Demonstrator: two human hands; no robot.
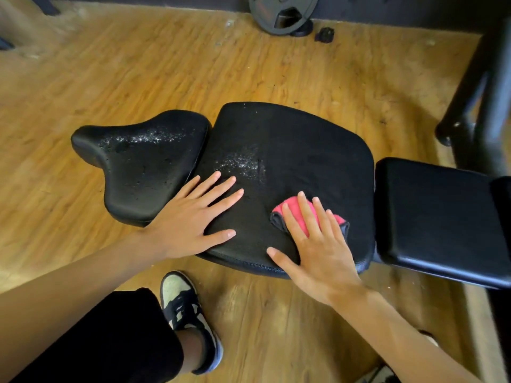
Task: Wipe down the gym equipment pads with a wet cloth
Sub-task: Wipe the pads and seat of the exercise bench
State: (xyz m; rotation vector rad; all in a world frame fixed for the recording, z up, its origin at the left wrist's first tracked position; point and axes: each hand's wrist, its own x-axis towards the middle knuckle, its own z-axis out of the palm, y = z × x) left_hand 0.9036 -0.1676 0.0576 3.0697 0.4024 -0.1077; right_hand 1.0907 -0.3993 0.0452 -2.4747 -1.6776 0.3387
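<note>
I count three black pads in a row: one saddle-shaped pad on the left, one broad middle pad, one rectangular pad on the right. Two of them glisten, so I make it two wet spots: one wet patch on the saddle-shaped pad and a second wet patch on the broad middle pad. There is one pink cloth. Two hands are in view, one left hand and one right hand. I see one shoe clearly; a pale shape at the bottom edge I cannot count as another. By the far wall I count one weight plate and one small black object beside it
</note>
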